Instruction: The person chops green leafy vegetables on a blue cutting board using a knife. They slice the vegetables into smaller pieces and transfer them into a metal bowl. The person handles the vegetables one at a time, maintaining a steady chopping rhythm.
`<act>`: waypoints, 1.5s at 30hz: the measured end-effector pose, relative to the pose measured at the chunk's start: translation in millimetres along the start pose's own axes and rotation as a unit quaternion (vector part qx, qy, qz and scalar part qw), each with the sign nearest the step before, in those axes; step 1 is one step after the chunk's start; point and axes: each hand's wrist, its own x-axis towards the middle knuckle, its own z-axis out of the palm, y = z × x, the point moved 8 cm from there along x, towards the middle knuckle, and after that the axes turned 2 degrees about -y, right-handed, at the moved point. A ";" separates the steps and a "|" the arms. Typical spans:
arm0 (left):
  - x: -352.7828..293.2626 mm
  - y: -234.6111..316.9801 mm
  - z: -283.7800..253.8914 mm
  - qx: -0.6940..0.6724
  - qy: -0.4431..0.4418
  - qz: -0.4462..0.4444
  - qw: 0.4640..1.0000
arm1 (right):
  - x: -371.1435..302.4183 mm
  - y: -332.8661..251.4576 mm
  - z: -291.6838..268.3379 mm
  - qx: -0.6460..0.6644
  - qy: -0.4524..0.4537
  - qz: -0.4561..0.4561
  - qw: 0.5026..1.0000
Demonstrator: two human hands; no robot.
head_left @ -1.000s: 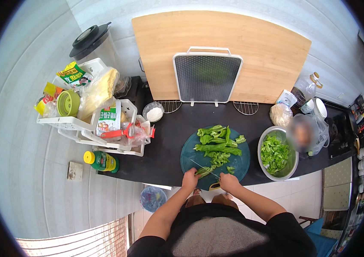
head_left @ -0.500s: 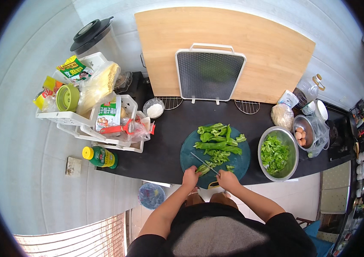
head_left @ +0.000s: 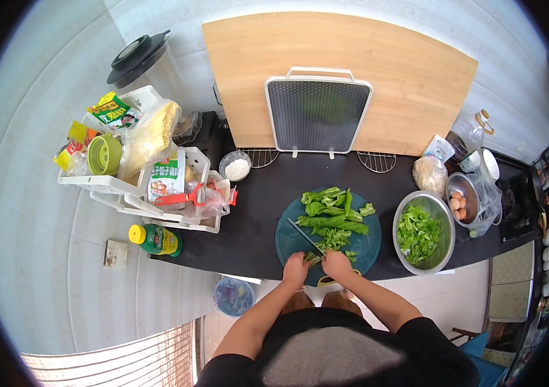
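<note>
A round dark green cutting board (head_left: pixel 287 242) lies at the counter's front edge. My right hand (head_left: pixel 337 264) is closed round the handle of a knife (head_left: pixel 304 235), its blade slanting up and left over the board. Close beside it, my left hand (head_left: pixel 295 269) has its fingers closed on a green pepper piece (head_left: pixel 313 258) under the blade. Chopped green pepper (head_left: pixel 334 239) lies just beyond the knife. Farther back on the board are long green peppers (head_left: pixel 329 222) and split pepper pieces (head_left: pixel 325 196). My fingertips are partly hidden.
Right of the board stands a steel bowl (head_left: pixel 450 240) of chopped greens, with a smaller bowl of eggs (head_left: pixel 457 204) behind it. White baskets (head_left: pixel 103 183) of packets and a green bottle (head_left: pixel 162 240) with a yellow cap are at left. A small bowl of white powder (head_left: pixel 236 169) sits farther back.
My right hand and the knife have moved left, closer to my left hand. Less of the held pepper piece shows between my hands. The whole view has shifted slightly.
</note>
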 end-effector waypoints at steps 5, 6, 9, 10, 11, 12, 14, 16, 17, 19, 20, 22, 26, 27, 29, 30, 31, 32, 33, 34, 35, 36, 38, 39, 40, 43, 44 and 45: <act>-12.9 29.2 -38.4 0.015 0.182 0.099 0.978 | -18.0 18.9 -28.3 0.003 0.024 0.004 1.000; -17.3 30.9 -48.7 0.003 0.203 0.121 0.972 | -22.7 16.6 -33.9 0.005 0.026 0.000 1.000; -30.8 33.2 -40.7 0.048 0.109 0.248 0.962 | -34.4 8.7 -34.4 -0.012 -0.018 -0.011 1.000; -34.3 35.1 -32.9 0.061 0.074 0.278 0.956 | -36.7 8.0 -33.7 -0.021 -0.030 -0.021 0.999; -37.6 34.5 -35.5 0.050 0.091 0.272 0.957 | -38.4 5.7 -32.5 -0.030 -0.034 -0.031 0.998; -37.8 29.5 -31.9 0.060 0.088 0.264 0.959 | -40.1 2.7 -30.7 -0.040 -0.037 -0.042 0.998; -35.6 14.8 -21.6 0.076 0.082 0.243 0.963 | -42.3 1.1 -27.3 -0.054 -0.045 -0.053 0.996; -32.2 8.8 -14.7 0.079 0.077 0.256 0.960 | -39.9 2.0 -23.1 -0.062 -0.050 -0.055 0.995; -31.1 7.1 -13.2 0.081 0.075 0.262 0.959 | -38.0 4.1 -19.4 -0.073 -0.060 -0.052 0.994; -28.2 3.2 -6.8 0.097 0.050 0.252 0.961 | -34.6 8.5 -14.3 -0.094 -0.082 -0.046 0.991; -26.8 1.4 -3.9 0.105 0.038 0.247 0.963 | -34.0 8.7 -13.9 -0.100 -0.093 -0.047 0.990; -26.8 -0.4 0.4 0.118 0.035 0.264 0.957 | -33.1 8.0 -14.0 -0.112 -0.116 -0.049 0.986; -28.1 0.6 4.0 0.128 -0.002 0.285 0.950 | -21.5 20.4 7.4 -0.118 -0.131 -0.061 0.982; -28.9 -1.0 5.4 0.133 0.000 0.287 0.949 | -17.0 21.5 12.5 -0.116 -0.134 -0.066 0.982; -29.3 -1.5 7.7 0.142 0.006 0.290 0.946 | -7.5 15.1 18.8 -0.108 -0.126 -0.070 0.984; -29.6 0.8 8.2 0.143 0.006 0.294 0.945 | -1.8 4.8 23.5 -0.102 -0.116 -0.068 0.986; -31.1 3.4 3.2 0.147 0.006 0.297 0.943 | 2.7 -2.7 27.6 -0.094 -0.106 -0.067 0.988; -32.6 4.6 0.0 0.152 0.006 0.300 0.942 | 6.3 -1.4 26.5 -0.066 -0.084 -0.056 0.993; -33.6 5.1 -1.5 0.151 0.020 0.309 0.939 | 9.3 0.7 25.3 -0.037 -0.063 -0.044 0.996; -32.4 7.7 -2.3 0.149 0.035 0.319 0.935 | 12.1 2.7 21.1 -0.010 -0.039 -0.032 0.999; -32.1 9.7 -4.1 0.147 0.051 0.329 0.931 | 10.8 11.1 17.4 0.013 -0.026 0.011 1.000; -31.9 9.4 -6.5 0.150 0.059 0.334 0.929 | 8.4 13.6 14.0 0.007 -0.026 0.012 1.000; -32.4 15.8 -10.6 0.148 0.072 0.343 0.925 | -9.6 9.0 -11.0 -0.010 -0.030 0.020 0.999; -30.9 14.2 -6.5 0.148 0.071 0.340 0.926 | -15.7 2.5 -19.6 -0.020 -0.044 0.020 0.999; -27.1 12.7 -4.9 0.152 0.069 0.339 0.926 | -20.2 -0.6 -20.8 -0.024 -0.051 0.006 0.998; -25.0 9.8 0.1 0.155 0.057 0.323 0.932 | -30.7 -3.9 -14.9 -0.040 -0.072 -0.025 0.996; -25.1 9.3 0.8 0.155 0.051 0.315 0.935 | -31.9 -3.6 -11.7 -0.048 -0.080 -0.028 0.995; -24.8 8.7 1.8 0.154 0.050 0.316 0.935 | -32.5 -3.3 -8.2 -0.055 -0.087 -0.030 0.994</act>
